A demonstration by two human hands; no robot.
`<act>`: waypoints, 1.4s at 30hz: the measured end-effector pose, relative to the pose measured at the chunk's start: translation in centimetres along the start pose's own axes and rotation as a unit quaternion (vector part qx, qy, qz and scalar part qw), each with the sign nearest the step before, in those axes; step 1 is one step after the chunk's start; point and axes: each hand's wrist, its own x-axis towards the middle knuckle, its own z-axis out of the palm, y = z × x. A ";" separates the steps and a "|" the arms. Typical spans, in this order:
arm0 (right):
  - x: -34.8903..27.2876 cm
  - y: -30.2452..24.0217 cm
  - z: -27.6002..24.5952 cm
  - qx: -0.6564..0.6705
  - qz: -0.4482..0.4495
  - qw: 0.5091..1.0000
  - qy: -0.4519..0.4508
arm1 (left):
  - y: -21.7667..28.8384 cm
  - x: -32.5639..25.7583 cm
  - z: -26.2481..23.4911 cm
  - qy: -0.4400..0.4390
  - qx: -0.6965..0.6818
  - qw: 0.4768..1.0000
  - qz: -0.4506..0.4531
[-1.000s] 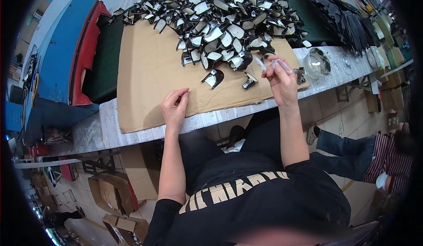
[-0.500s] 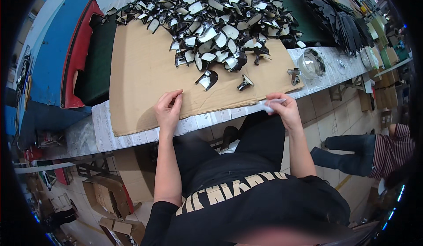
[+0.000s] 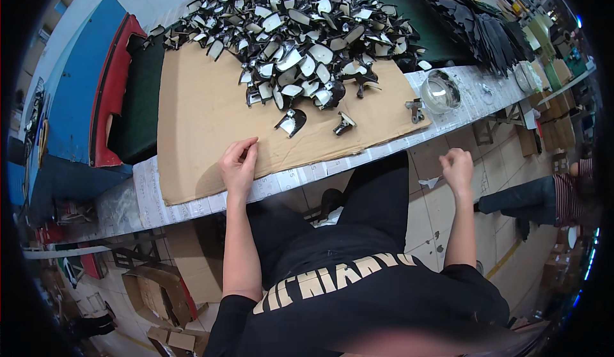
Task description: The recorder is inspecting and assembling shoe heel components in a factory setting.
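Note:
My left hand point(image 3: 238, 168) rests on the near part of a brown cardboard sheet point(image 3: 198, 120), fingers curled in toward the thumb and nothing visible in them. Past the table edge, my right hand point(image 3: 456, 170) hangs above the tiled floor with bent fingers, closed on nothing I can see. A small white scrap point(image 3: 430, 182) shows against the floor beside it, apart from the fingers; whether it is falling or lying there I cannot tell. Two glossy black shoe heels with pale tops, one upturned point(image 3: 291, 123) and one on its side point(image 3: 344, 123), lie beyond my hands, before a large heap of shoe heels point(image 3: 300, 43).
A clear round bowl point(image 3: 441, 93) stands right of the cardboard, near a small metal clip point(image 3: 414, 111). Black flat strips point(image 3: 476, 27) are stacked at the far right. A blue and red panel point(image 3: 83, 88) rises at the left. A person in jeans point(image 3: 524, 200) is at the right.
My right hand has moved right, off the table edge, and the white scrap it held is now apart from it. My left hand has barely moved. The view has shifted slightly.

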 end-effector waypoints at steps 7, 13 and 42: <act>12.1 -8.8 -10.4 0.367 0.000 0.928 0.071 | 0.4 0.2 0.3 0.021 -0.005 1.000 0.009; 24.2 -17.5 -3.4 0.462 -0.118 0.876 -0.075 | 0.4 -0.2 -0.3 0.033 0.001 0.999 0.015; 36.6 -28.9 6.8 0.250 -0.020 0.968 -0.028 | -0.2 -0.4 1.0 0.015 0.014 0.999 0.026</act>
